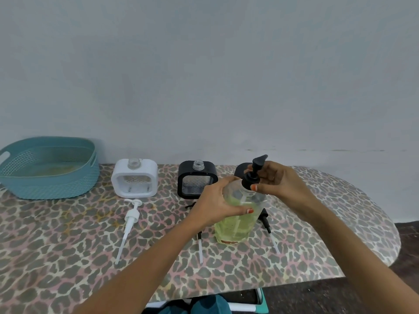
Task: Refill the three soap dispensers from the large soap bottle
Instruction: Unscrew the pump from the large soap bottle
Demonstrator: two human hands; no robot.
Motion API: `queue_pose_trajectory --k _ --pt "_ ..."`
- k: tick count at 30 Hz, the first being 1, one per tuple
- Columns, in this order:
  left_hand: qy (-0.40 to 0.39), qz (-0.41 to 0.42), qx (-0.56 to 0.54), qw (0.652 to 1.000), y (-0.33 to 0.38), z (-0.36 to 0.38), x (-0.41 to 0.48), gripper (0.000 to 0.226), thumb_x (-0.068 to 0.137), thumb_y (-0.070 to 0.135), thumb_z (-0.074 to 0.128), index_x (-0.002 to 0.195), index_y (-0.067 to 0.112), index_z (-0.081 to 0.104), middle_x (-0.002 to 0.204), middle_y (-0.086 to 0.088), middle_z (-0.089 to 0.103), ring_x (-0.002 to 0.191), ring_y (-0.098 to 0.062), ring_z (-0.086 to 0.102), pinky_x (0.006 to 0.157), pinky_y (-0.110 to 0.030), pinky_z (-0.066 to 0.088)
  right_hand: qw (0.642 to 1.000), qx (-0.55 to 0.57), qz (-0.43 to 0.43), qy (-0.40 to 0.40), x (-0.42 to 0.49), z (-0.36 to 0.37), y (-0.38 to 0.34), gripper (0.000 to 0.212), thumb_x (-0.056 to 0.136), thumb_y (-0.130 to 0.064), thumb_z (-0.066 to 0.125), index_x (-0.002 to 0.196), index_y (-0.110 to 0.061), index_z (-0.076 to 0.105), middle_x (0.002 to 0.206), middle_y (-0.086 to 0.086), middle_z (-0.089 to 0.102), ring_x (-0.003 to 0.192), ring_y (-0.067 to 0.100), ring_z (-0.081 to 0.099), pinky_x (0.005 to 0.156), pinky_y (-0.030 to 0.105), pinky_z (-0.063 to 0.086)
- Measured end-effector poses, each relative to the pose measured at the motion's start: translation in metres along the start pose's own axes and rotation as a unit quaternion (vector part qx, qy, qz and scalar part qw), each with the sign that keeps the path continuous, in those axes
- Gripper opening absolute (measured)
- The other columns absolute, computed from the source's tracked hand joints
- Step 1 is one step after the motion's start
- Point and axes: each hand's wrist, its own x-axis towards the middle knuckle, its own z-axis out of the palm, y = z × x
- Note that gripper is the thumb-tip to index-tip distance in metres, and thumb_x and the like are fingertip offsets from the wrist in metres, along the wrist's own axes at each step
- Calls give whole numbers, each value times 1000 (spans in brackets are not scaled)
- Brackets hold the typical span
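Observation:
The large clear soap bottle (235,225), partly full of yellow-green soap, stands on the table near the middle right. My left hand (217,200) wraps around its upper body. My right hand (272,180) grips the collar of its black pump head (252,175). A white dispenser (135,177) and a black dispenser (197,179) stand uncapped by the wall. A third black dispenser (241,169) is mostly hidden behind the bottle and hands. A white pump (130,220) lies before the white dispenser; two black pumps (200,245) (268,227) lie flat beside the bottle.
A teal woven basket (48,168) sits at the back left of the leopard-print table (68,257). A pale wall runs right behind the dispensers. The table's curved right edge drops to a dark floor (403,245).

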Motion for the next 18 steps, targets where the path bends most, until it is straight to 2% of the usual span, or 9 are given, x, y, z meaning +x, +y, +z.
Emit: queue_pose_trajectory --k 2,4,7,9,11,15,17,18 --pt "-1 -2 -2 1000 0 1 1 74 61 33 82 126 25 47 102 20 55 93 6 55 75 0 41 1000 3 2 2 -2 5 3 34 77 2 67 105 -16 61 105 -1 67 100 9 64 87 19 51" --pt "0 -5 -1 1000 -1 1 1 77 62 34 82 129 24 46 106 18 54 97 3 54 76 -2 41 995 -80 -11 58 -1 15 8 35 74 -13 74 106 -16 59 102 -6 65 96 5 61 83 16 49" --pt "1 -4 1 1000 -1 0 0 79 64 33 81 132 22 43 106 19 50 95 7 49 71 5 37 980 -130 -44 141 2 25 11 31 68 -22 79 92 -18 61 87 -8 63 83 5 60 71 10 46" --pt "1 -4 5 1000 0 -1 0 80 64 34 81 133 22 42 109 17 48 101 4 47 71 6 35 985 -98 -47 135 4 23 10 27 67 -17 80 86 -21 62 83 -7 66 81 11 64 75 17 51" --pt "1 -4 8 1000 0 -1 1 80 63 35 81 132 22 43 109 17 50 101 2 48 72 5 36 992 -45 -43 113 3 18 10 30 66 -7 79 88 -20 64 86 -6 69 84 13 67 77 22 54" --pt "-3 -8 9 1000 -1 1 1 76 62 35 82 128 25 46 107 16 55 99 0 55 77 -3 40 998 36 -17 48 -2 10 9 39 73 5 69 111 -4 62 97 -4 70 90 4 67 75 12 51" --pt "-3 -12 7 1000 -2 2 2 78 62 35 82 129 25 45 108 15 56 102 -2 55 78 -5 40 999 25 -13 37 -3 13 9 38 78 1 66 114 -10 60 104 -8 67 98 4 64 79 12 50" --pt "-4 -14 5 1000 -2 2 2 79 62 35 82 130 24 44 109 15 55 105 -2 55 78 -5 40 998 -16 -19 49 -2 17 9 38 78 -5 69 113 -14 59 105 -11 65 100 3 62 80 11 48"
